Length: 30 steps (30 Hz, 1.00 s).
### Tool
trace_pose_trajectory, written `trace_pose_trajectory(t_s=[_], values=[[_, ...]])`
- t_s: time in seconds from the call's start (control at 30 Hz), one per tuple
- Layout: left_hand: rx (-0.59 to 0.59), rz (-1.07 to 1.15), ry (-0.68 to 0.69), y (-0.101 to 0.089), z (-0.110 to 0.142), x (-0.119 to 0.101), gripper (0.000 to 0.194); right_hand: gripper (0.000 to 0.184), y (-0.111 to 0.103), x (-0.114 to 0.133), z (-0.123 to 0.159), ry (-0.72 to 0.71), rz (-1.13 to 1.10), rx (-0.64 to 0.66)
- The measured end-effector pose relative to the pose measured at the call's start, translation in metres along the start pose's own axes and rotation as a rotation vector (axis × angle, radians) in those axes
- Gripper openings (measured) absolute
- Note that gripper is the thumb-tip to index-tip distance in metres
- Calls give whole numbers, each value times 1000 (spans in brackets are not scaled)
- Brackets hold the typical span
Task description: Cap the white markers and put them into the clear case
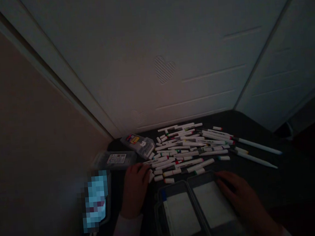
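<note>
A pile of white double-ended markers (187,144) with coloured ends lies across the dark table, some without caps. At the pile's left edge, my left hand (136,187) is bent with its fingers closed. Its fingertips are right by a short white piece (151,176); dim light hides whether they grip it. My right hand (238,191) holds the right rim of an open clear plastic case (189,188). Inside the case, a blue-ended marker (167,211) lies along the left side, and pale panels fill both halves.
Two closed plastic cases stand at the back left, one with a colourful label (133,138) and one with a white label (117,158). A lit phone (97,201) with a cable leans at the left. Behind the table rises a white panel (150,96) with embossed hearts.
</note>
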<state>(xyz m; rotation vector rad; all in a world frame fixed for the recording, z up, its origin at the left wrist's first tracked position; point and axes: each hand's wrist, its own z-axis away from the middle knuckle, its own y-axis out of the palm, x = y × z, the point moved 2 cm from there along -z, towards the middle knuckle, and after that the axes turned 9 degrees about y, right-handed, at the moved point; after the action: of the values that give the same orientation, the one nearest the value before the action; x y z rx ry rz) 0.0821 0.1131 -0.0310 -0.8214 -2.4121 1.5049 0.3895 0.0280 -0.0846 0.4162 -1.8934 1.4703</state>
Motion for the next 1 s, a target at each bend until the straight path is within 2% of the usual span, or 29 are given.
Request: trace_pose_trajectory(t_s=[0.1,0.2,0.37,0.53,0.83,1.0], values=[[-25,-28,-106,-12,-15,7,27,36,1,-2,1,6,9,8],[53,-38,-201,-18,-34,11,33,36,3,-4,1,10,13,26],[188,-66,-298,-8,-65,14,42,37,2,-4,0,26,-4,30],[234,-44,-366,3,-80,20,34,37,0,1,0,28,-46,28],[129,206,-425,5,-85,30,24,36,1,0,0,26,-51,21],[-4,425,-554,-14,-97,52,24,35,1,1,-1,4,-50,30]])
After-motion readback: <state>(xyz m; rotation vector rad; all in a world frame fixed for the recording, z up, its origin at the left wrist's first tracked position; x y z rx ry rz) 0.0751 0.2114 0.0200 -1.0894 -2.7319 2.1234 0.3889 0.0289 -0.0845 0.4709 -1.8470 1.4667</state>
